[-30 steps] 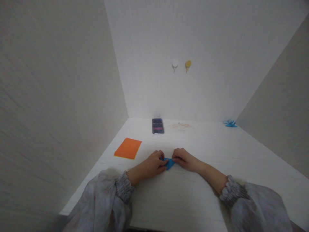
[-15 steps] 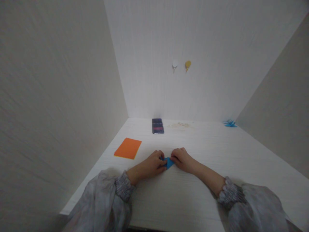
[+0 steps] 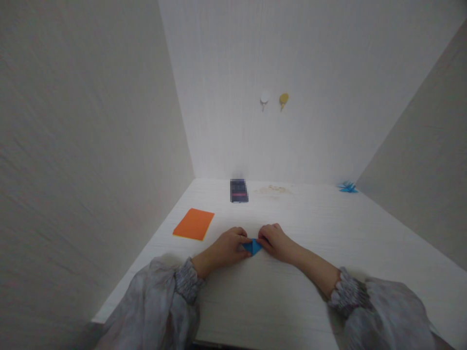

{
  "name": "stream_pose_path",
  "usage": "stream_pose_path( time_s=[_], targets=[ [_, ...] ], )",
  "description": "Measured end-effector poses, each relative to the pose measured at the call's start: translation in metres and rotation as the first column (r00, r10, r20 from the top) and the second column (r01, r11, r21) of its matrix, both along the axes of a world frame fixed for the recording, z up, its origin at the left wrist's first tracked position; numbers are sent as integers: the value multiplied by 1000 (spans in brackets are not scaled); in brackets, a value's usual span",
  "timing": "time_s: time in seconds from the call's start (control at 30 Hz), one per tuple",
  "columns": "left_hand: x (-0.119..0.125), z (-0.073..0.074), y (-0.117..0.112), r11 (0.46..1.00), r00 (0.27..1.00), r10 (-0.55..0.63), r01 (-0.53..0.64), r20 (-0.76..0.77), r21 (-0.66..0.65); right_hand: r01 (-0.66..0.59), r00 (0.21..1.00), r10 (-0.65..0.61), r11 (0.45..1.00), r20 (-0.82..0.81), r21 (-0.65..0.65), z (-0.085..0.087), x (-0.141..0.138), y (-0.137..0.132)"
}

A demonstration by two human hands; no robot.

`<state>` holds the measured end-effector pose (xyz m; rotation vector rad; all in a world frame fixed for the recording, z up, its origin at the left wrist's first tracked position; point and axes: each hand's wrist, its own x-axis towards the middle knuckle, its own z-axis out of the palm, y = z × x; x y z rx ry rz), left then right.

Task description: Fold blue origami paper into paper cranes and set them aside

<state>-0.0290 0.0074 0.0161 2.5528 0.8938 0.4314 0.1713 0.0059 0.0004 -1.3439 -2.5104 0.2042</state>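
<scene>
A small piece of folded blue origami paper (image 3: 253,247) lies on the white table between my hands, its visible part coming to a point toward me. My left hand (image 3: 234,246) is closed on the paper's left side, thumb and fingers at its edges. From the right, my right hand (image 3: 274,241) pinches the paper's right corner. Fingertips cover both ends of the paper. A stack of orange paper squares (image 3: 193,224) rests to the left, beyond my left forearm.
A dark, pixelated flat object (image 3: 239,190) lies near the back wall. Blue folded paper shapes (image 3: 348,187) sit in the far right corner. A white hook (image 3: 264,99) and a yellow hook (image 3: 283,99) are on the back wall. Walls enclose the table (image 3: 310,209) left and right.
My left thumb has shifted up to the paper's top edge, so more of the blue paper's left part shows. The right hand stays at its corner, nearly still.
</scene>
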Motion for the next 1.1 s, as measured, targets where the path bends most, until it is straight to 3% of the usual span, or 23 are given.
stream_pose_path(
  time_s=[0.1, 0.3, 0.67, 1.1],
  targets=[
    [0, -1, 1, 1000, 1000, 25, -24, 4, -9, 0, 1000, 0, 1000, 9, -5, -1, 0, 1],
    [-1, 2, -1, 997, 996, -55, 58, -67, 52, 12, 1000, -12, 1000, 17, -13, 0, -1, 0],
    [1, 9, -4, 992, 990, -72, 84, -122, 97, 38, 999, -38, 999, 36, -17, 1, -2, 0],
    [7, 0, -4, 996, 996, 48, -42, -76, 78, 68, 995, -66, 997, 77, -23, 6, -7, -2]
  ],
)
